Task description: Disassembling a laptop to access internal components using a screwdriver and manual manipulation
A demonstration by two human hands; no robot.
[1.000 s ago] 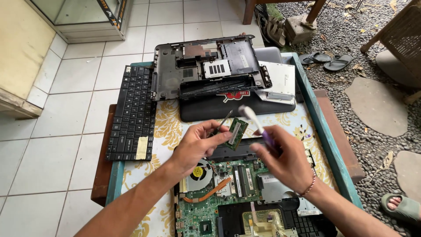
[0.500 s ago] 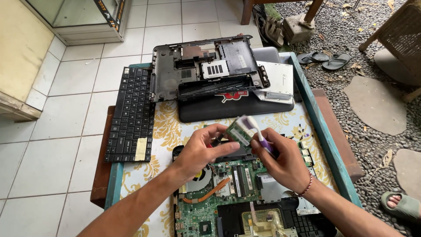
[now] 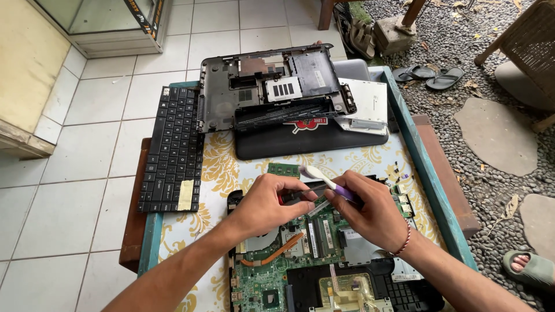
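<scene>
both forearms reach in from the near edge and meet at the middle. left hand [image 3: 267,202] curled, fingers pinched shut. right hand [image 3: 370,211] curled too, thumb and fingers closed, wrist bent.

One keyboard [image 3: 173,150], one motherboard [image 3: 300,254], one toothbrush [image 3: 326,182], two sandals [image 3: 428,75], one laptop base [image 3: 272,86].

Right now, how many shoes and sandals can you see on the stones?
3: two dark flip-flops lying side by side on the gravel near the table's far corner, and one green sandal on a foot at the right edge. Others may be hidden.
</scene>
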